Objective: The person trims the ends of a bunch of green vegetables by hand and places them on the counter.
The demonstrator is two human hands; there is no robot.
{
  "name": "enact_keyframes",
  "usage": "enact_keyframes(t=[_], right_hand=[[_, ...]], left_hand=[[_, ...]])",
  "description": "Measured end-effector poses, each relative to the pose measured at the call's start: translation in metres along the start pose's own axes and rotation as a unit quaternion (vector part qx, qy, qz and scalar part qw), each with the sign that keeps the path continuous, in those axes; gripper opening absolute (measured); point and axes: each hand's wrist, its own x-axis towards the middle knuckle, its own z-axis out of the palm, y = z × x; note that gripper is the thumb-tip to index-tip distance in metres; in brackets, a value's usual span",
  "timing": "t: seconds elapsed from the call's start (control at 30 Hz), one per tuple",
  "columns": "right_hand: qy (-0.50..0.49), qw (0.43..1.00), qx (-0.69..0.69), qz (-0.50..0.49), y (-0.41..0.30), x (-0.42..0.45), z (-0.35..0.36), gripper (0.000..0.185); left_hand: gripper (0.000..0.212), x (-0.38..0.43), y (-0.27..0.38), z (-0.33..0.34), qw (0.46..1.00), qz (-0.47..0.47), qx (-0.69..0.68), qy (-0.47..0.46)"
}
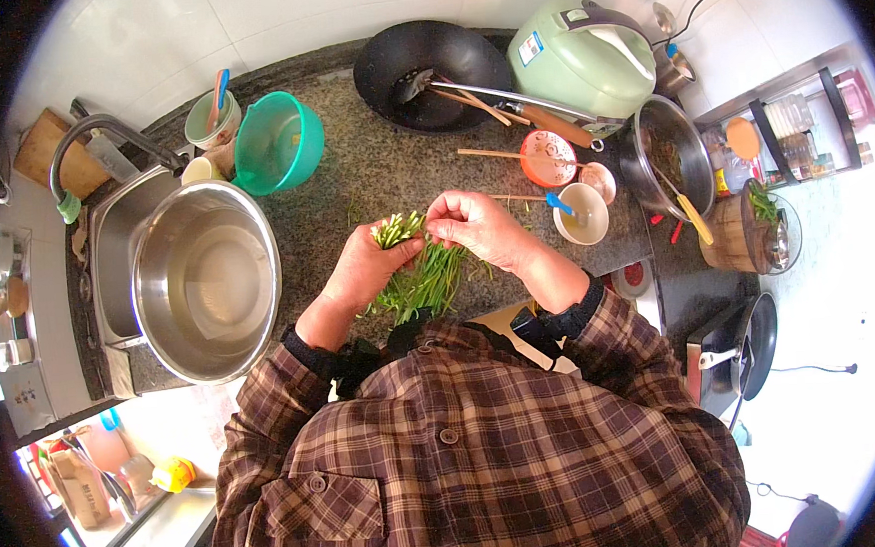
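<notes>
My left hand (369,264) is closed around a bundle of thin green stems (396,231), whose pale cut ends stick up out of the fist. Just to the right of those ends is my right hand (472,226), thumb and forefinger pinched together; whether a piece of stem is between them I cannot tell. Long leafy greens (434,281) hang or lie below both hands, over the speckled stone worktop (394,174). Part of the greens is hidden by the left hand.
Left are a large steel bowl (209,287), a sink (116,233) and a green plastic basin (279,142). Behind stand a black wok (432,56) and a green rice cooker (582,61). Right are small bowls (582,223) with chopsticks and a steel pot (667,154).
</notes>
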Motion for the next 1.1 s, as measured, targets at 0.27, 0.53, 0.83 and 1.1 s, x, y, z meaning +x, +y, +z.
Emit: enact_keyframes(t=[0.27,0.53,0.83,1.1], right_hand=[[-0.012,0.999,0.023,-0.040,0.012,-0.004,0.010,0.009],[0.112,0.931,-0.345,-0.033,0.048,0.013,-0.035,0.008],[0.118,0.836,-0.530,0.071,0.113,0.004,-0.053,0.011],[0.056,0.896,-0.437,-0.047,0.066,-0.009,-0.058,0.010]], left_hand=[[0.006,-0.007,0.001,0.001,0.990,-0.036,-0.139,-0.015],[0.015,-0.011,-0.007,-0.025,0.980,0.039,0.187,0.063],[0.021,-0.031,-0.002,-0.034,0.954,-0.049,0.265,0.135],[0.017,-0.033,-0.022,-0.036,0.971,-0.024,0.183,0.149]])
